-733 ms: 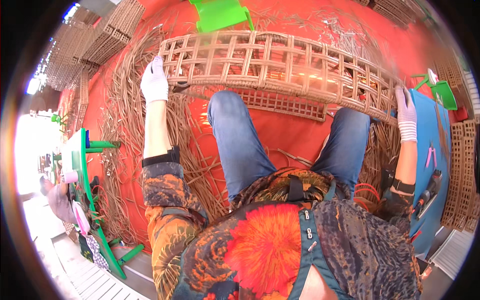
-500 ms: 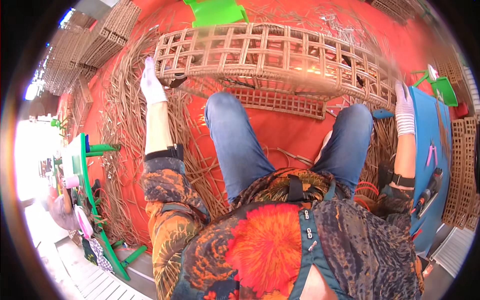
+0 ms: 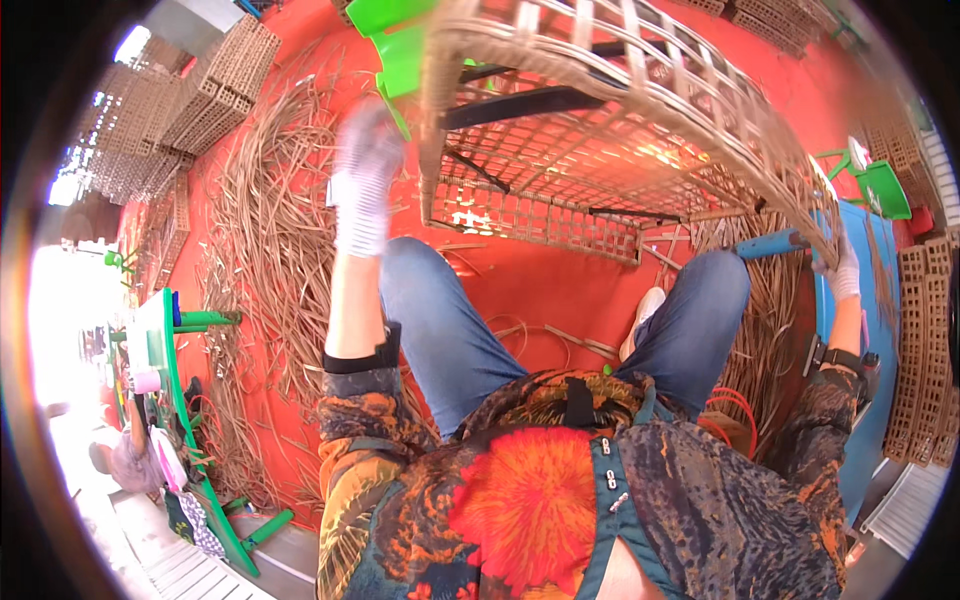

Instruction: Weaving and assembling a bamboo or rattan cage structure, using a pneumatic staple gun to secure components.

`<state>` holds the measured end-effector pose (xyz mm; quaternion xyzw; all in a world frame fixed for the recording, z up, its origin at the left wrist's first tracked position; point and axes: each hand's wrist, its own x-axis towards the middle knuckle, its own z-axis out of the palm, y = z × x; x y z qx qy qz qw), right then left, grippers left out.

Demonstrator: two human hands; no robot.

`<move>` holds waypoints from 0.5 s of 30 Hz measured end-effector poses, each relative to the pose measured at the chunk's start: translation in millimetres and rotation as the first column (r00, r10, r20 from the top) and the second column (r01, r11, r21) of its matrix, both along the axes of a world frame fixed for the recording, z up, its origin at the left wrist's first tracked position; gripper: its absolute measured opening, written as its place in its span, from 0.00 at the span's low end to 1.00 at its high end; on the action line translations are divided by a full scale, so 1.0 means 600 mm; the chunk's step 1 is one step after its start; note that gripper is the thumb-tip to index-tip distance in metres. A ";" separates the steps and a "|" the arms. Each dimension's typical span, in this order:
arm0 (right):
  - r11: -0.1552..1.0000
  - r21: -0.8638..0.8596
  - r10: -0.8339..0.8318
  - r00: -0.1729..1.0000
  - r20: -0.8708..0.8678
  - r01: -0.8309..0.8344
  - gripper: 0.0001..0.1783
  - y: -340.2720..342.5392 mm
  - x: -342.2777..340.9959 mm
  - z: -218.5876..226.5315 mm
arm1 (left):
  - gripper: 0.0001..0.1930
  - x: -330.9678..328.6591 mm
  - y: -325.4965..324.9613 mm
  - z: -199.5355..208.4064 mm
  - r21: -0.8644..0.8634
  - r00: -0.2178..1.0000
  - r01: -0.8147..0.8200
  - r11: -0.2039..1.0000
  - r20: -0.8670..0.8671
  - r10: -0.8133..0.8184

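A large brown woven basket (image 3: 690, 120) with dark bars inside stands tilted before my knees, its open side facing me. My right hand (image 3: 840, 272), in a white glove, is closed on the basket's right end. My left hand (image 3: 366, 170), gloved too, is raised left of the basket and apart from it; motion smears its fingers. A blue, rod-like piece (image 3: 768, 245) sits beside my right knee, near that hand; its kind is unclear.
Loose brown weaving strips (image 3: 285, 190) cover the red floor (image 3: 560, 290) at left. A blue table (image 3: 862, 400) is at right, a green chair (image 3: 400, 50) ahead. Woven panels (image 3: 920, 350) are stacked far right, more woven pieces (image 3: 220, 70) far left. A green-edged table (image 3: 170, 370) stands left.
The basket has turned, its left end swinging up and away so its open inside shows. My left hand has let go and moved right; my right hand has shifted slightly right and lower.
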<state>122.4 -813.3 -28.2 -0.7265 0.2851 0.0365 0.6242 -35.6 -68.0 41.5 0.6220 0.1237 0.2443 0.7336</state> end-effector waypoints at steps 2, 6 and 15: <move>0.999 0.021 0.028 0.999 0.030 -0.029 0.33 -0.018 -0.013 -0.011 | 0.36 -0.008 -0.038 -0.057 0.737 0.994 0.071 0.672 -0.105 0.010; 0.993 0.094 -0.088 0.987 0.133 0.076 0.31 -0.005 -0.048 -0.011 | 0.27 0.044 -0.051 -0.105 0.838 0.970 -0.189 0.512 0.078 0.230; 0.848 0.530 -0.181 0.933 0.312 -0.012 0.20 0.002 -0.077 -0.137 | 0.09 0.108 -0.063 0.174 0.944 0.944 -0.324 0.067 0.317 0.091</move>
